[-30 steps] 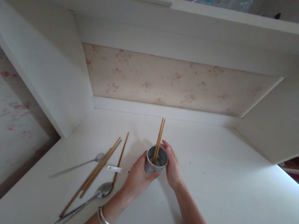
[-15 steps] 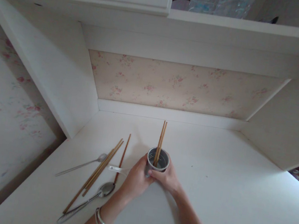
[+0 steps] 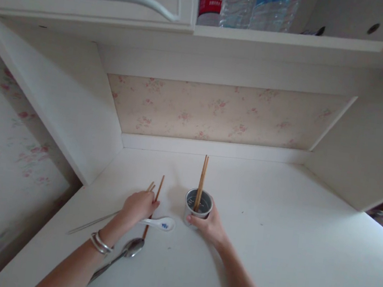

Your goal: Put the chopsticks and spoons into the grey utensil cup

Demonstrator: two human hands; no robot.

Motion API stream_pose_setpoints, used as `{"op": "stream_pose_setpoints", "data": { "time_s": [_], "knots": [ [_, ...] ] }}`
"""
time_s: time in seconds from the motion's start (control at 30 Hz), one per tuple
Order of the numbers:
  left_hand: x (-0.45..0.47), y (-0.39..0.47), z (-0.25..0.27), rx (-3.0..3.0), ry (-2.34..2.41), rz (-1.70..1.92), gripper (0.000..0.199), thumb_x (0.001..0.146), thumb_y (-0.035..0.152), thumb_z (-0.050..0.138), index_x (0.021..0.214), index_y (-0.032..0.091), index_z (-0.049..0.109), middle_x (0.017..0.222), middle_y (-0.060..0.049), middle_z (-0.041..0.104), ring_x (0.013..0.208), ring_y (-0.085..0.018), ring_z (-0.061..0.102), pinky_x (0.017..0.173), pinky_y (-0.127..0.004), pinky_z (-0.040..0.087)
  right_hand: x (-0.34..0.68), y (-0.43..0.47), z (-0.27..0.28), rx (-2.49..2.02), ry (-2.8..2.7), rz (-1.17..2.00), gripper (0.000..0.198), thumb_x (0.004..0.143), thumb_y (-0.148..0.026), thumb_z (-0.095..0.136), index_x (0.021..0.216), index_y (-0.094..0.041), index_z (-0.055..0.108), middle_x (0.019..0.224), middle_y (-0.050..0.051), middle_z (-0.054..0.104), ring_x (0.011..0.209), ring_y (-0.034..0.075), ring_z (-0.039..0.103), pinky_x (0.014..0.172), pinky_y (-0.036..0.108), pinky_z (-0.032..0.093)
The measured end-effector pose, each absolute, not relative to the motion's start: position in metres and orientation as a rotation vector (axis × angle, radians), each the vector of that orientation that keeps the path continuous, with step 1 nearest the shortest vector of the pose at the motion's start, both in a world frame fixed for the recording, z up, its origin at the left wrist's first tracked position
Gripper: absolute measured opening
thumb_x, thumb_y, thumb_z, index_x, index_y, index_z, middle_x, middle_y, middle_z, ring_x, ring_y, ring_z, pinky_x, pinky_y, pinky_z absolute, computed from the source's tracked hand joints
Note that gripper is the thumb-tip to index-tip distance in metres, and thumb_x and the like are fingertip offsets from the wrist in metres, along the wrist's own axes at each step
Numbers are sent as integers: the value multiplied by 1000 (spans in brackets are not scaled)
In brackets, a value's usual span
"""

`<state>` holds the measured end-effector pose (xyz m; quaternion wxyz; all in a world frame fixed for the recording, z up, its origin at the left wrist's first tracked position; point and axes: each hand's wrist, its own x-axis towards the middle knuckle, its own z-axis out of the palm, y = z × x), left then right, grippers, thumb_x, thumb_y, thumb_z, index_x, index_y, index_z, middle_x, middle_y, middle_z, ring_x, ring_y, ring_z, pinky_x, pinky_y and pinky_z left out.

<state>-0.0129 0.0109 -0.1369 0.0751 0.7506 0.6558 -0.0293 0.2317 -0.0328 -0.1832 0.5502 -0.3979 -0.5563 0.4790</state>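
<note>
With its fingers curled down and mostly hidden, my left hand (image 3: 140, 204) closes over the light wooden chopsticks (image 3: 151, 186). Its thumb side lies against a reddish-brown chopstick (image 3: 147, 231). How many it grips is hidden. My right hand (image 3: 211, 224) is wrapped round a metal cup (image 3: 188, 213) standing on the table, thumb across the front. Two chopsticks (image 3: 202, 178) stand upright in the cup. Beside my left wrist lies a white ceramic spoon (image 3: 165, 224) with a blue pattern. Nearer me is a metal spoon (image 3: 134, 247), its handle partly behind my left forearm.
A thin metal handle (image 3: 93, 222) pokes out left of my left hand. The white table (image 3: 269, 249) has side panels left and right and a flowered back wall (image 3: 213, 111). Overhead, a shelf holds plastic bottles (image 3: 238, 2) beside a cabinet door.
My left hand has let go of the cup and moved left onto the chopsticks, uncovering the white spoon's bowl. My right hand still holds the cup. The camera view has shifted slightly.
</note>
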Motion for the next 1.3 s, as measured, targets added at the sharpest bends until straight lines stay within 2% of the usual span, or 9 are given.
{"op": "stream_pose_setpoints", "data": {
  "time_s": [0.23,0.47,0.6,0.8,0.97,1.13,1.3],
  "knots": [
    [-7,28,-156,2279,1941,-151,35,89,31,39,94,13,69,97,-21,71,89,-32,68,74,-40,49,232,-32,-184,-938,-1286,1140,73,59,-31,86,122,-24,49,113,6,64,104,26,59,93,43,44],
    [2,52,-153,2279,1972,55,35,91,29,36,92,13,67,97,-19,71,91,-27,68,78,-35,47,232,-32,-183,-944,-1288,1133,73,59,-30,86,122,-25,49,112,6,65,103,25,59,93,42,44],
    [8,64,-138,2229,2016,308,36,93,31,32,91,16,65,92,-15,72,88,-26,68,74,-32,47,232,-32,-182,-942,-1292,1126,71,59,-31,86,121,-24,51,111,6,65,101,25,60,92,42,45],
    [20,67,-96,2177,1891,767,42,97,43,23,100,20,59,96,-6,71,86,-17,67,74,-25,47,233,-32,-182,-967,-1291,1123,71,60,-30,85,122,-25,50,112,5,64,103,25,59,93,42,45],
    [45,49,-59,2018,1483,1271,37,94,48,35,94,20,58,87,-3,70,80,-15,65,74,-26,48,233,-31,-182,-980,-1296,1121,74,59,-32,86,123,-24,49,115,6,64,105,26,58,95,43,44],
    [76,30,-47,1999,1288,1279,26,93,39,42,96,18,59,85,-2,70,80,-14,64,75,-25,48,233,-33,-178,-975,-1314,1123,70,60,-32,85,121,-24,51,114,6,64,104,26,59,95,43,44],
    [91,27,-67,2009,1298,1116,24,93,34,43,97,18,61,90,-3,71,85,-16,65,77,-25,48,233,-34,-177,-990,-1312,1099,69,59,-32,85,119,-24,52,110,5,65,100,25,59,91,40,45]
  ]
}}
